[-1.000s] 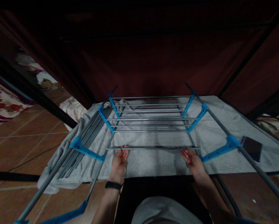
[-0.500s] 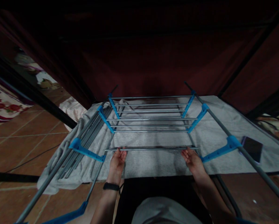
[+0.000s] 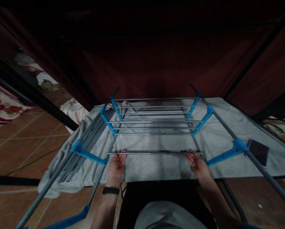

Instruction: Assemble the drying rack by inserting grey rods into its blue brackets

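A thin grey metal rod (image 3: 154, 153) lies level between my hands, near the front of a partly assembled rack. My left hand (image 3: 118, 160) grips it close to its left end, palm up with the fingers curled round it. Near the other end my right hand (image 3: 195, 160) pinches the same rod. The rack has grey side poles (image 3: 224, 125) joined by blue plastic brackets. Several crossbars (image 3: 154, 128) span the two far bracket pairs. The rod's ends sit close to the left front bracket (image 3: 91, 155) and the right front bracket (image 3: 225, 154); I cannot tell whether they touch.
A bundle of loose grey rods (image 3: 92, 140) lies on the left of the grey cloth (image 3: 156, 170). On the right rests a dark phone (image 3: 258, 152). A dark red panel (image 3: 152, 66) rises behind the rack. Tiled floor (image 3: 20, 159) shows at left.
My left hand has shifted slightly to the left along the rod. The rod has moved barely at all, and my right hand stays in nearly the same place.
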Available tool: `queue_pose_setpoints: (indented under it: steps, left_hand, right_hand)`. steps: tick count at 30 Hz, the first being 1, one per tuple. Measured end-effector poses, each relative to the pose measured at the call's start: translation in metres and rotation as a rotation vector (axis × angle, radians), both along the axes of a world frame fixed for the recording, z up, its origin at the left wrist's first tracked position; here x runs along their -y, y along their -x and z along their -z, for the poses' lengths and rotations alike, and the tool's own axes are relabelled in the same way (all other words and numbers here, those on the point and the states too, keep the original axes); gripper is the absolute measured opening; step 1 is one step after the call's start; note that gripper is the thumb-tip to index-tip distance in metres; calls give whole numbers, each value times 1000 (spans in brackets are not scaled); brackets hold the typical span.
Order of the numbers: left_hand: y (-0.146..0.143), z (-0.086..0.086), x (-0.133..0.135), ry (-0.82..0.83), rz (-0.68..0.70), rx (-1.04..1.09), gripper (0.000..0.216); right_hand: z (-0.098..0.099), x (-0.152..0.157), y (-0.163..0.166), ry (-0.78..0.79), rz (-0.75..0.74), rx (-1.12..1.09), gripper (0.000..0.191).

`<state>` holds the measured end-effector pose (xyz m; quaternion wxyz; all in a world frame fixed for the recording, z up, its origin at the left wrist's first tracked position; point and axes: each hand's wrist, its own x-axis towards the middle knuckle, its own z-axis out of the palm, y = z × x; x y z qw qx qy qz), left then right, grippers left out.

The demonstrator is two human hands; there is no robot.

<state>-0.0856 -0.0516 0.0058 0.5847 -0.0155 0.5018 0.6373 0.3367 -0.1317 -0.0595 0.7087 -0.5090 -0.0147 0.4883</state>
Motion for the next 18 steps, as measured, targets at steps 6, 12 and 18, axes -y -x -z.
queue_pose_setpoints:
  steps: [6,12,18]
  left_hand:
    - [1,-2,1,11,-21,2,30]
    - [3,3,-1,37,-50,-19,21]
    - [2,3,-1,10,-59,-38,19]
  right_hand:
    - [0,2,-1,-17,-22,4,22]
    - [1,4,-1,2,-17,18,28]
    - [0,4,-1,7,-10,-9,26]
